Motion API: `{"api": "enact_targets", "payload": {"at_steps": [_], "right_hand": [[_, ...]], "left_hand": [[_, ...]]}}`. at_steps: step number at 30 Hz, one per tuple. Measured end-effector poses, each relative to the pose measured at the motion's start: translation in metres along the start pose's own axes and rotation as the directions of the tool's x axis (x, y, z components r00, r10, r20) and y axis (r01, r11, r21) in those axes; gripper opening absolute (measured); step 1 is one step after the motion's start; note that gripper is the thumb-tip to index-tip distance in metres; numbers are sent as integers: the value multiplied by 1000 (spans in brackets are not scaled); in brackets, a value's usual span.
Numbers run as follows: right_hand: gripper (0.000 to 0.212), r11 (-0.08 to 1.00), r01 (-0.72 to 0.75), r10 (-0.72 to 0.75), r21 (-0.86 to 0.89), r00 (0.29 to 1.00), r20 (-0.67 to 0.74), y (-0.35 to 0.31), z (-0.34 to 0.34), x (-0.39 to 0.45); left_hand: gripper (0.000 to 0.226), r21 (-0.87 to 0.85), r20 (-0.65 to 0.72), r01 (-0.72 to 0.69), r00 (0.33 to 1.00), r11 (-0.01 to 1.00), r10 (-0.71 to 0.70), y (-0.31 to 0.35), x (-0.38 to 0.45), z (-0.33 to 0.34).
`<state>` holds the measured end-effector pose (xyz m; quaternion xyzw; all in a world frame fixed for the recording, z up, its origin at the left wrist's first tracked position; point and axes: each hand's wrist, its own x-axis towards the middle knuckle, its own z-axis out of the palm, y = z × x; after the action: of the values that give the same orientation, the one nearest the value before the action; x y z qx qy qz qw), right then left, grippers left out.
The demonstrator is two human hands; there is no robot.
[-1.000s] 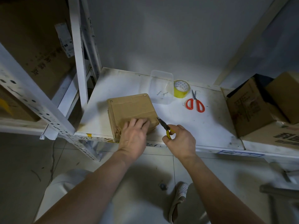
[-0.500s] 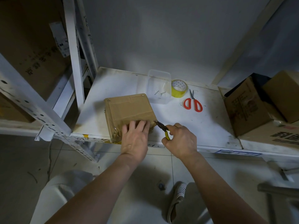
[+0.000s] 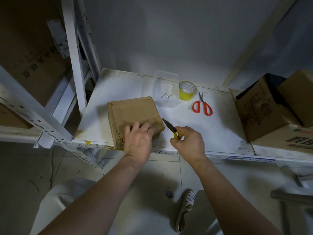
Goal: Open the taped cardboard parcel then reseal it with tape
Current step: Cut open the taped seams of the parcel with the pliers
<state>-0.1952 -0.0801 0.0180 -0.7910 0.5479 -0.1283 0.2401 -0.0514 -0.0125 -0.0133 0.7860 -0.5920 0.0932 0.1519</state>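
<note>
Left hand [image 3: 138, 141] presses parcel [image 3: 133, 114]; right hand [image 3: 189, 143] grips pliers [image 3: 170, 127].

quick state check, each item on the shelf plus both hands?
parcel: closed, taped
pliers: tip at the parcel's right corner
left hand: flat on the parcel
right hand: grips the pliers
tape roll: lying unused
scissors: closed, lying flat
clear tub: lidless, small metal pieces inside

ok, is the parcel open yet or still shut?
Still shut. The cardboard parcel has its top flaps flat and taped; the left hand presses on it while the right hand holds the pliers at its right corner.
</note>
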Motion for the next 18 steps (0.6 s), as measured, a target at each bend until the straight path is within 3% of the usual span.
{"api": "enact_targets", "payload": {"at_steps": [7,12,15,18], "right_hand": [[22,999,15,-15,31,1000,6,-1,-2,4],[12,899,-111,200,424,964,-173,-11,-24,30],[5,927,-136,200,349,967,-155,-20,-30,57],[17,963,-148,186,225,970,-158,-26,-26,82]], "left_hand": [[42,3,5,8,1000,1000,-8,0,0,-4],[35,-10,-25,-13,1000,1000,13,-1,0,1],[35,-13,-19,-37,999,999,36,-2,6,1],[36,-51,-29,-62,998,997,61,-6,12,3]]}}
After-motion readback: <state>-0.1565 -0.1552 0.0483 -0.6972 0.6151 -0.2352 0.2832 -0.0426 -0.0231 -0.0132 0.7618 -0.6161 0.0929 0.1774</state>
